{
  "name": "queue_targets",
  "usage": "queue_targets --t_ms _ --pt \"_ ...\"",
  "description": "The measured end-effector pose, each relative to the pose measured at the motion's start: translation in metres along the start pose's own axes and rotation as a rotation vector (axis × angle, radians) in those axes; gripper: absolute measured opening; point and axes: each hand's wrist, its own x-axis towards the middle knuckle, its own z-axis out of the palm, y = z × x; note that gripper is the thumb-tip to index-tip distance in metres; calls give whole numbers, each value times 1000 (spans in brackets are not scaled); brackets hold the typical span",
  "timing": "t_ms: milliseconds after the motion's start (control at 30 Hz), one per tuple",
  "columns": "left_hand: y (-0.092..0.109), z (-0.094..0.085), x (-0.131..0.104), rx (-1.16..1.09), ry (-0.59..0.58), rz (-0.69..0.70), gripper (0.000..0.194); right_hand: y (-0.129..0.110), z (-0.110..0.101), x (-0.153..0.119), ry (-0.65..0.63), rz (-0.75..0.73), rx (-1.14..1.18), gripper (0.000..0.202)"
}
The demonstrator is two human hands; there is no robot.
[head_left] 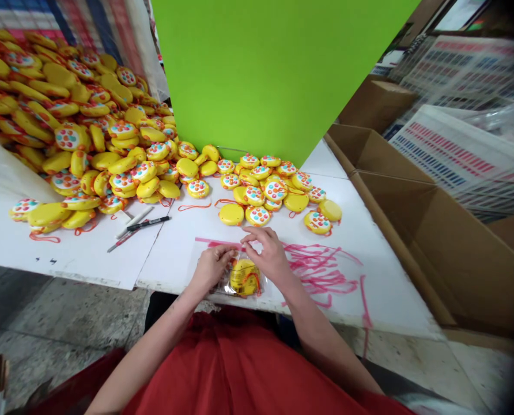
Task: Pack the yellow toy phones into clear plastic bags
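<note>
A clear plastic bag (226, 286) lies at the table's front edge with a yellow palm-sized toy (245, 275) inside, its plain back up and an orange cord loop showing. My left hand (214, 267) is closed on the bag's upper left edge, thumb and fingers pinched together. Just above the bag's right side is my right hand (267, 251), thumb and forefinger apart with nothing visible between them. Beyond my hands lies a loose group of the same toys (276, 190), some showing white faces with coloured bumps.
A large heap of these toys (71, 138) spills from a sack at left. Pens (148, 223) lie left of my hands. A green panel (265, 75) stands behind the toys. Pink marks (321, 271) cover the tabletop at right, beside open cardboard boxes (430, 230) and white crates (460, 155).
</note>
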Motion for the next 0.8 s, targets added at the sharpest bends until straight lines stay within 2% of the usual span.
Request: queue_targets --t_ms 133,300,367,467,533,600,700,800 --pt "8 -1 1 42 -13 63 29 -7 0 -2 -81 -142 -85 38" --pt "18 -2 -1 258 0 144 23 -15 12 -3 -67 -256 -273 35" --pt "19 -2 -1 313 0 154 23 -17 17 -3 -53 -244 -279 32" --pt "17 0 -1 282 -26 177 25 -10 21 -2 -2 -121 -212 25" --pt "12 1 1 201 -30 140 26 9 17 -1 48 -2 -154 21" --pt "1 1 4 96 -9 44 26 41 4 -2 64 149 -118 17" --pt "-20 -2 9 -82 17 -108 27 104 -26 -9 11 512 -62 14" --pt "-36 -5 12 -220 3 -164 30 154 -58 -19 75 717 -125 22"
